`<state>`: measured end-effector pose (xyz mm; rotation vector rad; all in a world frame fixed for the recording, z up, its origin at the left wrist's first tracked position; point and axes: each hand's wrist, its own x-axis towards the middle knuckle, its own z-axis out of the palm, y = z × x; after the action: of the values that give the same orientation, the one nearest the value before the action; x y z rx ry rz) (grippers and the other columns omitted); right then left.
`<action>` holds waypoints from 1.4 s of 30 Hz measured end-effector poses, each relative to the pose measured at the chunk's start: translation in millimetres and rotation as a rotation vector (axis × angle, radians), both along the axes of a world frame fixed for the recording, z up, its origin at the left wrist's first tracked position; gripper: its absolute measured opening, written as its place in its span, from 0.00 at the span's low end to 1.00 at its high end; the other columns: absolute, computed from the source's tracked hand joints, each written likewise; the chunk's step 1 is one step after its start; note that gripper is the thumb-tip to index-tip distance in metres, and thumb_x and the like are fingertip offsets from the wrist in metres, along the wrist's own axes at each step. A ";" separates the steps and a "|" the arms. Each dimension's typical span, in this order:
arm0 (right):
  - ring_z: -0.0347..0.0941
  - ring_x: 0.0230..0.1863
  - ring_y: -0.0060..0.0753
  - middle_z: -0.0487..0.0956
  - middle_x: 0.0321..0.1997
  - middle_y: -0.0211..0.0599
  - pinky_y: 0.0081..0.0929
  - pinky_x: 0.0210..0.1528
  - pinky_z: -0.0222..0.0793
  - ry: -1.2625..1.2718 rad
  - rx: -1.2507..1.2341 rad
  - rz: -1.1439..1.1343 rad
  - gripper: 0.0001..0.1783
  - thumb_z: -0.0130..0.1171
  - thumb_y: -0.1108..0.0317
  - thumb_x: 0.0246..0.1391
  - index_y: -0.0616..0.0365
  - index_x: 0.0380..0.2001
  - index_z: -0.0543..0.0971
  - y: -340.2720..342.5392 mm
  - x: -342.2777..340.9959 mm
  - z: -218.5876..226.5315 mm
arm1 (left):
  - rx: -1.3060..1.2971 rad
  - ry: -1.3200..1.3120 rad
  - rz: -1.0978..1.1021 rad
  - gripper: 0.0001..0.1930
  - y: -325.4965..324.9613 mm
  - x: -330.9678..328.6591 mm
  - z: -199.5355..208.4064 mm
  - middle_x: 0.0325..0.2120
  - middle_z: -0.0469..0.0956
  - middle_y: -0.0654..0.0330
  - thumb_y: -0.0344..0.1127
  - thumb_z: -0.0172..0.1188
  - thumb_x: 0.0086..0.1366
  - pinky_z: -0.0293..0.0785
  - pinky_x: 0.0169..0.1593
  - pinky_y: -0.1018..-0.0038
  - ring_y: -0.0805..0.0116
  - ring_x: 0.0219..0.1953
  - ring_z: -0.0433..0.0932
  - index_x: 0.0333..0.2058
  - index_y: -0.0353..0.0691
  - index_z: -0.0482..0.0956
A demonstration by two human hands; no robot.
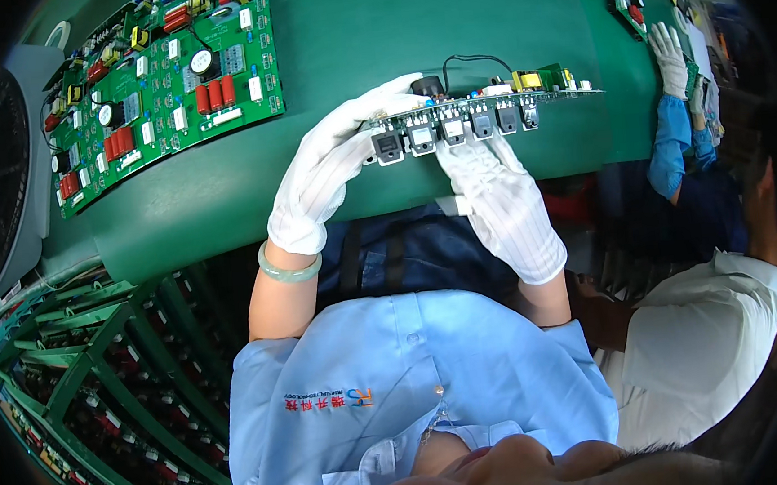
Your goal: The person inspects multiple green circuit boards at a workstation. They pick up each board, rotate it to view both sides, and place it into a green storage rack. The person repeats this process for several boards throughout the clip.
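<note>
Head view: two-handed handling of a circuit board (496, 102), raised above the green table (348, 47) near its front edge and seen almost edge-on. Grasped at its left end by the gloved left hand (325, 170), with fingers reaching over the upper side close by the round black part (428, 86). Apparently supported from below by the gloved right hand (498, 194), fingertips partly hidden behind the row of black square parts (483, 126); impossible to tell how firmly gripped there. For sound handling: press on the rim rather than on tall parts; share support between both ends to prevent flexing; leave the looping black wire (466, 56) unsnagged; avoid bending the square parts; keep well apart from the stacked boards (163, 105) at upper left.
</note>
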<state>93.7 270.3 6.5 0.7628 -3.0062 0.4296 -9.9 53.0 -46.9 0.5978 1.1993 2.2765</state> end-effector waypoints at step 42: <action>0.76 0.26 0.36 0.80 0.29 0.37 0.27 0.27 0.72 0.216 -0.439 -0.572 0.16 0.65 0.70 0.52 0.56 0.45 0.81 -58.2 9.8 -35.0 | -0.262 0.390 0.353 0.28 0.8 24.5 -6.2 0.62 0.64 0.41 0.51 0.48 0.71 0.56 0.67 0.60 0.48 0.66 0.62 0.57 0.30 0.72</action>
<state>103.5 212.1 -28.5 -0.0787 -2.6068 0.8577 14.6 53.7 -53.2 0.8045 1.8888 2.2841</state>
